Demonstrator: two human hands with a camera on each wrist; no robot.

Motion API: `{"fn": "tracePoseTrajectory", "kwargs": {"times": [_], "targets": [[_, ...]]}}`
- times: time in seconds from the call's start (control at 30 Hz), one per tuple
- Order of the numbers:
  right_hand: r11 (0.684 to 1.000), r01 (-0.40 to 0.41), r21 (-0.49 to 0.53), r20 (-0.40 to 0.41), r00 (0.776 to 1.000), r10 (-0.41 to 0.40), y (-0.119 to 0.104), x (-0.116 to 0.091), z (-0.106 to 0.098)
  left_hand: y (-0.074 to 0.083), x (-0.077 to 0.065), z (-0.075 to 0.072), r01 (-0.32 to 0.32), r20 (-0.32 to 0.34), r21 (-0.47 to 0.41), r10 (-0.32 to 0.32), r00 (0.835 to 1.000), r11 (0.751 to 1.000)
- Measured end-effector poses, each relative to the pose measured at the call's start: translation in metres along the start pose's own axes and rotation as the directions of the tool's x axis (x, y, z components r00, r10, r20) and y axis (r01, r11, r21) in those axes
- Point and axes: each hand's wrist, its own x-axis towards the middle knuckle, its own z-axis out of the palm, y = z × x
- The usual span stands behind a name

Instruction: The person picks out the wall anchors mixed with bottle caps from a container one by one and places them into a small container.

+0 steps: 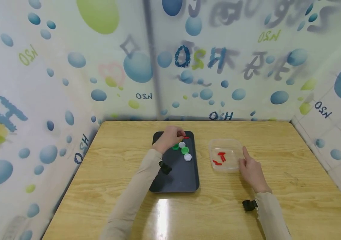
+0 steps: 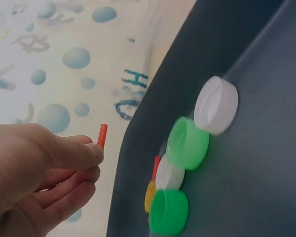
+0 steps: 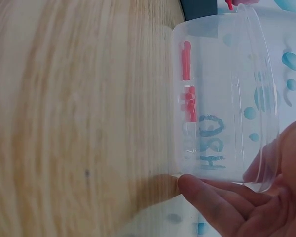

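Note:
My left hand (image 1: 170, 137) is over the far end of a dark tray (image 1: 175, 181), pinching a short red stick (image 2: 103, 134) between thumb and fingertips. Below it in the tray, green caps (image 1: 185, 150) and white caps (image 1: 187, 157) run in a touching line. A yellow ring-like piece (image 2: 149, 197) and another red stick (image 2: 156, 168) lie at the line's far end, partly hidden by caps. On the right, my right hand (image 1: 252, 170) holds the side of a clear plastic container (image 1: 226, 142). Several red sticks (image 1: 222, 157) are scattered on its floor.
Tray and container stand side by side on a wooden table (image 1: 122, 150), with a gap between them. A patterned wall (image 1: 164, 86) rises behind the table's far edge. Dark wrist cameras (image 1: 165, 167) sit on both sleeves.

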Motion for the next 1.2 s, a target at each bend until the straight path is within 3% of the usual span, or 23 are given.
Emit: {"fn": "tracePoseTrajectory", "kwargs": {"times": [0.4,0.77,1.2], "targets": [[0.999,0.032,0.007,-0.009,0.999,-0.032,0.0,0.001,0.001,0.022,0.012,0.012,-0.021,0.037,-0.034,0.023,0.999,0.999],[1.0,0.025,0.0,-0.001,1.0,-0.025,0.0,0.0,0.0,0.042,0.02,0.03,-0.082,0.061,-0.076,0.087,0.994,0.994],[1.0,0.026,0.013,-0.007,1.0,-0.026,0.001,0.002,-0.001,0.068,0.032,0.044,-0.108,0.09,-0.046,0.111,0.99,0.993]]}}
